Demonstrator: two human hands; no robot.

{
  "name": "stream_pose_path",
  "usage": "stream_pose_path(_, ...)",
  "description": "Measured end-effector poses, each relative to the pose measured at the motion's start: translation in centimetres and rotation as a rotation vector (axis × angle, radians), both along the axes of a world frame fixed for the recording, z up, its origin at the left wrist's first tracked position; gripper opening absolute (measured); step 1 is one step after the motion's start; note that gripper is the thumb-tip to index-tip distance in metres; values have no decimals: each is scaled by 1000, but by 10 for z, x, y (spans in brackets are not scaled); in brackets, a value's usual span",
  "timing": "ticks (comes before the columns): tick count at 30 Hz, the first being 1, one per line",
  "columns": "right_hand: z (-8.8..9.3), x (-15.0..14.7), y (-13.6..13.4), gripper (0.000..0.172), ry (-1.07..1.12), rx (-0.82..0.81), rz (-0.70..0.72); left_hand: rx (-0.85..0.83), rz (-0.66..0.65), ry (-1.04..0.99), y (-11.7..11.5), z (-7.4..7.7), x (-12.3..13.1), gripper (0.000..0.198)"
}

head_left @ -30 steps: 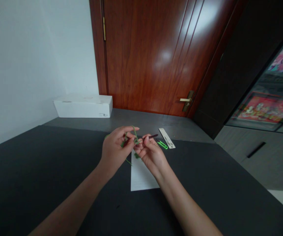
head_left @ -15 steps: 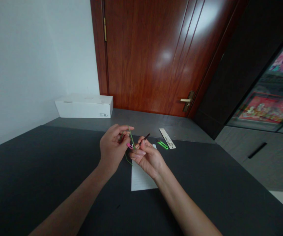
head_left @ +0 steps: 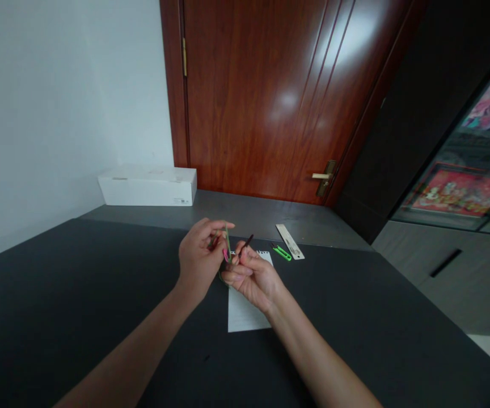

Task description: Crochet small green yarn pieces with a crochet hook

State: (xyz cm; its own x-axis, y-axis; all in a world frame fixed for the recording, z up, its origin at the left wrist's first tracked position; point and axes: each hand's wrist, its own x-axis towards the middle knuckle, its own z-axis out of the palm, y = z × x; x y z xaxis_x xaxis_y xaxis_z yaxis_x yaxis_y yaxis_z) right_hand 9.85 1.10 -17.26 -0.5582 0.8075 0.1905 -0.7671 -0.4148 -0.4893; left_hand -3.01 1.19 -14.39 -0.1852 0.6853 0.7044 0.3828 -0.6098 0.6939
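My left hand (head_left: 199,258) pinches a strand of green yarn (head_left: 227,242), with a small pink plastic clip (head_left: 226,255) hanging at its lower end. Any work inside these fingers is mostly hidden. My right hand (head_left: 250,279) sits just beside it, its fingertips holding a thin dark crochet hook (head_left: 245,244) that points up and away. The hook's tip is close to the yarn, and I cannot tell whether they touch. Below both hands lies a white notepad sheet (head_left: 248,313), partly covered by my right hand.
Green-handled thread snips (head_left: 282,253) and a pale ruler (head_left: 290,241) lie beyond my right hand. The black tabletop (head_left: 66,306) meets a grey ledge (head_left: 245,215) holding a long white box (head_left: 147,187). A wooden door (head_left: 253,96) and a white wall stand behind.
The pink clip now hangs closer to my left hand's fingers, and the yarn stands more upright. My right hand has risen slightly toward my left, with the hook tilted more steeply.
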Motion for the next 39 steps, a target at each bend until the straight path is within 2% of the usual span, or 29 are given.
stream_pose_path(3,-1,-2,2,16,22,-13,-37,-82,-152,-61,5,0,-4,32)
stream_pose_path(8,1,3,8,15,77,-93,-66,-350,-598,-372,8,4,-8,44)
stream_pose_path(11,3,9,11,14,108,-168,-47,-520,-822,-568,9,8,-12,43)
stream_pose_path(13,4,12,12,13,122,-198,-31,-567,-884,-626,11,10,-15,38)
stream_pose_path(15,6,14,12,14,116,-207,-20,-563,-881,-655,12,11,-19,30)
stream_pose_path(18,8,16,11,15,97,-199,3,-491,-784,-565,12,13,-21,26)
stream_pose_path(22,10,20,12,12,127,-201,17,-370,-407,-175,17,9,-21,18)
stream_pose_path(24,11,24,15,10,141,-201,-1,-386,-275,-128,24,4,-28,20)
stream_pose_path(26,11,28,19,11,139,-209,-41,-444,-160,-182,33,-2,-41,22)
stream_pose_path(27,11,30,21,12,130,-214,-70,-438,-44,-156,37,-4,-49,18)
stream_pose_path(29,10,33,25,14,107,-214,-123,-356,220,56,43,-7,-66,9)
stream_pose_path(30,10,34,27,16,98,-209,-142,-324,293,84,45,-7,-74,5)
stream_pose_path(32,9,34,29,18,96,-205,-157,-249,376,110,44,-4,-83,3)
stream_pose_path(33,9,34,29,18,103,-209,-154,-217,365,111,43,-2,-83,4)
stream_pose_path(34,9,33,29,19,111,-216,-149,-189,335,113,41,0,-81,8)
stream_pose_path(37,10,30,27,19,117,-221,-142,-198,-30,91,31,1,-57,41)
stream_pose_path(38,10,29,27,19,110,-216,-146,-257,-332,42,27,-1,-46,61)
stream_pose_path(39,10,28,26,18,103,-209,-148,-318,-581,-13,22,-5,-33,79)
